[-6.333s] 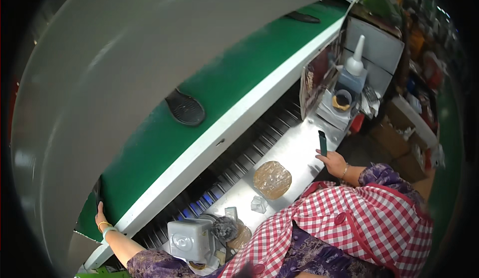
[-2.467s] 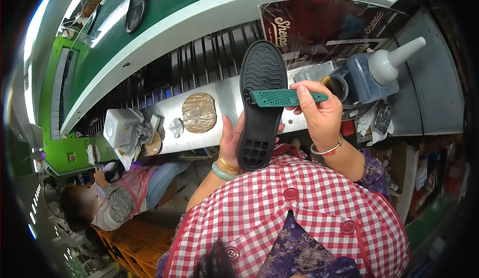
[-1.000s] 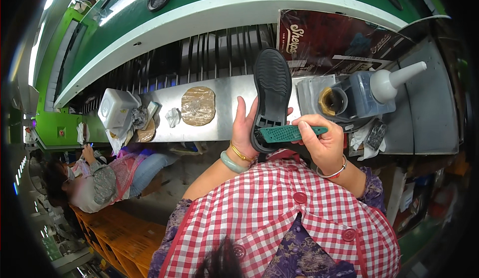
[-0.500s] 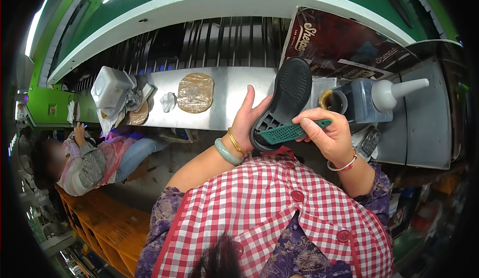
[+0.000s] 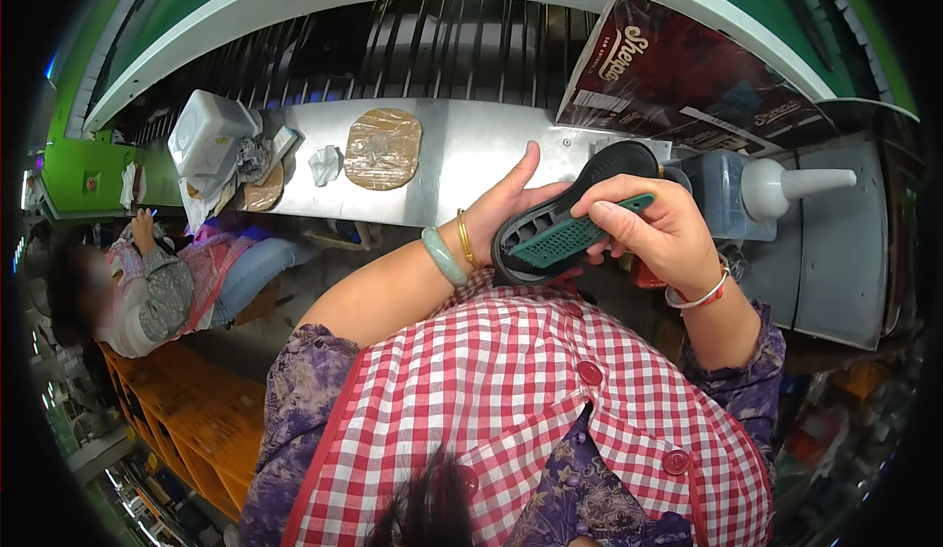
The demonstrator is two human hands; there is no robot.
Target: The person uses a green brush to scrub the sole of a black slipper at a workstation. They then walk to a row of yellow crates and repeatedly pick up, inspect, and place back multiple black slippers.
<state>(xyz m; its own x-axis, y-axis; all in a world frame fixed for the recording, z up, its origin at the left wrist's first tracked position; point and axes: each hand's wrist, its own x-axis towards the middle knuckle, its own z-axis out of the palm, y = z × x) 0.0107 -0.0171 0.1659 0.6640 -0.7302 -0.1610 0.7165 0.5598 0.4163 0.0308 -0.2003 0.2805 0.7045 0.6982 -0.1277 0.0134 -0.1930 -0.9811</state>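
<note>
A black shoe sole (image 5: 617, 161) with ribbed hollows at its heel end is held in my left hand (image 5: 499, 211). The fingers go behind the sole, largely hidden, and the thumb points up and away. My right hand (image 5: 668, 233) pinches a flat green perforated plastic piece (image 5: 562, 243) between thumb and fingers. Its wide end lies slanted over the hollows at the heel, inside the raised rim. Whether it presses on the bottom of the hollows I cannot tell. The right hand covers part of the sole's middle.
On the metal bench (image 5: 471, 169) lie a tape-wrapped brown pad (image 5: 384, 149), crumpled white paper (image 5: 325, 165) and a white plastic container (image 5: 209, 133). At right stand a dark red box (image 5: 688, 71) and a clear bottle with a white nozzle (image 5: 776, 190). A seated person (image 5: 177, 282) is at far left.
The sole has swung clockwise, its far end now lower and further right. My right hand has come nearer over the sole, and the green piece tilts more steeply.
</note>
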